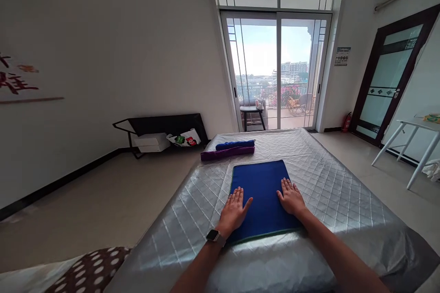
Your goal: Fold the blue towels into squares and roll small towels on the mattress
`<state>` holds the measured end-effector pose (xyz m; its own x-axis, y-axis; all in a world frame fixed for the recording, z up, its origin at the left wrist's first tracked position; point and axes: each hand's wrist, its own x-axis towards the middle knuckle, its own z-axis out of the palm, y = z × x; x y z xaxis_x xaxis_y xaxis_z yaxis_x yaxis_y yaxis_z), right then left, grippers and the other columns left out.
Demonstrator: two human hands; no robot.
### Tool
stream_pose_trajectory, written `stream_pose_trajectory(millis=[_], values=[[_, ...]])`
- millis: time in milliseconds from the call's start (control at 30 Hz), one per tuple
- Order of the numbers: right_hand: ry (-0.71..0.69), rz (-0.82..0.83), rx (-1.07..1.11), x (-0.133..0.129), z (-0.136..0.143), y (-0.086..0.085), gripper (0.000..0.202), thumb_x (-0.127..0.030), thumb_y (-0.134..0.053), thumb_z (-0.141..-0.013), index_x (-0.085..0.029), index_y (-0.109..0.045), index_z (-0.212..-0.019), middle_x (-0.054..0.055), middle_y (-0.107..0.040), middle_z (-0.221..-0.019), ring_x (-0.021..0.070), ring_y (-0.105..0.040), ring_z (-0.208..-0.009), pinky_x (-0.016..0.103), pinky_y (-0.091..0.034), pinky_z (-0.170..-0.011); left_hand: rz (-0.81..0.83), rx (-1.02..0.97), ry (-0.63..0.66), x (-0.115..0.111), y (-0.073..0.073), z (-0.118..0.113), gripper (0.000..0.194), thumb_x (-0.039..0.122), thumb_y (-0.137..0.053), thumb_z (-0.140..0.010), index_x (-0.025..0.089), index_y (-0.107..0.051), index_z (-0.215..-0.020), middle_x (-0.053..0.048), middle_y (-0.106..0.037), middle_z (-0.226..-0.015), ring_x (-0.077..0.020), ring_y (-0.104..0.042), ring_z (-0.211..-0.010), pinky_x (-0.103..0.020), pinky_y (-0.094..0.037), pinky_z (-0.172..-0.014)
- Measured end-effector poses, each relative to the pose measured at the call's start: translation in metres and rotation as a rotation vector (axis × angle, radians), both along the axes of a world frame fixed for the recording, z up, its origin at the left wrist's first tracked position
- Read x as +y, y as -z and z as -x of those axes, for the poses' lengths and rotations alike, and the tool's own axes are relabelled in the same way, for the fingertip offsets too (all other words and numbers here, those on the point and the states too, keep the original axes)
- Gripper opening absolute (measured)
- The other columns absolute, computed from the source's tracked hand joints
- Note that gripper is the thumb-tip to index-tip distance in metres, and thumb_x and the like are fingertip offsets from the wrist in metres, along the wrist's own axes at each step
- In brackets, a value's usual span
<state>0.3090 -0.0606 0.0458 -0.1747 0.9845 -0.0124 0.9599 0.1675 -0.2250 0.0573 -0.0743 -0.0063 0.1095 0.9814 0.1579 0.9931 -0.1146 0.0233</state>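
A blue cloth point(261, 192) with a green edge lies flat on the bed's silver quilted cover point(192, 213). My left hand point(234, 210) rests flat on the cloth's left side, fingers stretched and thumb out; a watch sits on that wrist. On the right side of the cloth, my right hand point(291, 197) lies palm down with its fingers extended. Neither hand grips anything. Farther back on the cover are a rolled or folded blue cloth point(235, 145) and a purple one point(227, 153), side by side.
Left of the bed, a black bench-like frame point(165, 124) stands by the wall with a white box point(151, 143) and a printed bag point(185, 138). Sliding glass doors point(278, 73) are behind the bed. A white table point(421, 123) is at right. Brown dotted fabric point(92, 272) lies lower left.
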Motion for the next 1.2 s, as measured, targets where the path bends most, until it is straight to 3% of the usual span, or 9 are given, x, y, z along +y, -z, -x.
stream_pose_trajectory(millis=[100, 233, 533, 767, 867, 1067, 1133, 1200], values=[[0.008, 0.020, -0.028, -0.002, 0.001, -0.006, 0.065, -0.041, -0.023, -0.103, -0.006, -0.022, -0.157, 0.010, -0.021, -0.163, 0.0192, -0.014, -0.152, 0.037, -0.010, -0.122, -0.037, -0.032, -0.036, -0.005, 0.005, 0.013, 0.081, 0.061, -0.012, -0.099, 0.004, -0.036, -0.151, -0.018, -0.035, -0.158, -0.0285, -0.029, -0.148, -0.046, -0.029, -0.120], [0.015, 0.023, -0.091, -0.010, 0.002, -0.013, 0.064, -0.040, -0.023, -0.103, -0.005, -0.022, -0.156, 0.012, -0.021, -0.163, 0.0206, -0.014, -0.152, 0.038, -0.008, -0.123, -0.056, -0.064, -0.039, -0.009, 0.002, 0.011, 0.082, 0.063, -0.013, -0.099, 0.004, -0.038, -0.150, -0.018, -0.036, -0.157, -0.0284, -0.031, -0.148, -0.045, -0.030, -0.120], [0.017, 0.080, -0.046, -0.053, -0.011, -0.001, 0.068, -0.047, -0.022, -0.102, -0.009, -0.018, -0.158, 0.010, -0.016, -0.164, 0.0194, -0.010, -0.153, 0.038, -0.009, -0.123, -0.035, -0.093, -0.050, -0.012, -0.004, 0.006, 0.086, 0.066, -0.015, -0.097, 0.001, -0.038, -0.149, -0.018, -0.035, -0.157, -0.0277, -0.029, -0.148, -0.041, -0.027, -0.121], [0.027, 0.080, -0.024, -0.059, -0.008, -0.007, 0.068, -0.047, -0.022, -0.102, -0.008, -0.017, -0.158, 0.010, -0.017, -0.164, 0.0188, -0.009, -0.153, 0.038, -0.007, -0.123, -0.059, -0.113, -0.048, -0.008, -0.005, 0.012, 0.083, 0.064, -0.014, -0.099, 0.002, -0.040, -0.148, -0.020, -0.039, -0.155, -0.0291, -0.033, -0.146, -0.046, -0.030, -0.120], [0.023, 0.071, -0.008, -0.058, -0.007, -0.006, 0.068, -0.047, -0.022, -0.102, -0.008, -0.019, -0.158, 0.011, -0.019, -0.164, 0.0197, -0.009, -0.153, 0.039, -0.007, -0.123, -0.118, -0.107, 0.012, -0.012, -0.012, -0.017, 0.082, 0.064, -0.015, -0.099, 0.004, -0.040, -0.149, -0.020, -0.041, -0.154, -0.0297, -0.034, -0.146, -0.048, -0.031, -0.119], [-0.004, 0.031, -0.036, -0.057, -0.010, 0.003, 0.065, -0.041, -0.023, -0.102, -0.007, -0.021, -0.157, 0.013, -0.022, -0.163, 0.0208, -0.011, -0.153, 0.041, -0.011, -0.122, -0.041, -0.130, 0.318, -0.025, -0.020, -0.114, 0.072, 0.055, -0.013, -0.102, 0.010, -0.038, -0.151, -0.014, -0.038, -0.157, -0.0247, -0.030, -0.148, -0.044, -0.028, -0.121], [-0.023, 0.010, -0.040, -0.056, -0.010, 0.005, 0.064, -0.040, -0.023, -0.102, -0.009, -0.022, -0.157, 0.011, -0.022, -0.163, 0.0209, -0.011, -0.153, 0.042, -0.012, -0.122, -0.019, -0.136, 0.380, -0.028, -0.018, -0.126, 0.068, 0.051, -0.011, -0.103, 0.012, -0.036, -0.152, -0.013, -0.037, -0.157, -0.0233, -0.029, -0.149, -0.044, -0.027, -0.122], [-0.022, 0.009, -0.034, -0.057, -0.010, 0.005, 0.064, -0.041, -0.024, -0.102, -0.010, -0.022, -0.158, 0.011, -0.021, -0.163, 0.0207, -0.011, -0.153, 0.042, -0.012, -0.122, -0.005, -0.132, 0.394, -0.029, -0.017, -0.120, 0.068, 0.053, -0.011, -0.103, 0.013, -0.035, -0.153, -0.012, -0.036, -0.158, -0.0222, -0.028, -0.149, -0.043, -0.026, -0.122]])
